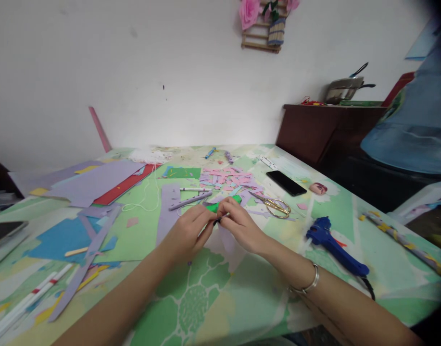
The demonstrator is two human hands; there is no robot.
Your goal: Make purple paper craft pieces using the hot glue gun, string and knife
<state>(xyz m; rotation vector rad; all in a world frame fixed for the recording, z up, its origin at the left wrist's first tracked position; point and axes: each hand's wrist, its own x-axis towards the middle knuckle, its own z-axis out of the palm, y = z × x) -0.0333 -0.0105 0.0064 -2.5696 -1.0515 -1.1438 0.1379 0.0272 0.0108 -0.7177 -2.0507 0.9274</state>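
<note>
Left hand point(189, 229), right hand point(245, 228) pinch dark piece point(217, 221); tablecloth point(220, 307) shows toward near edge.

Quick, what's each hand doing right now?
Left hand: fingers closed together on a small dark piece.
Right hand: fingers pinched at the same spot; exactly which piece it grips can't be told.

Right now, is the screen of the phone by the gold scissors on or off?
Off, as far as it shows: the phone has a plain black face, nothing lit on it.
</note>
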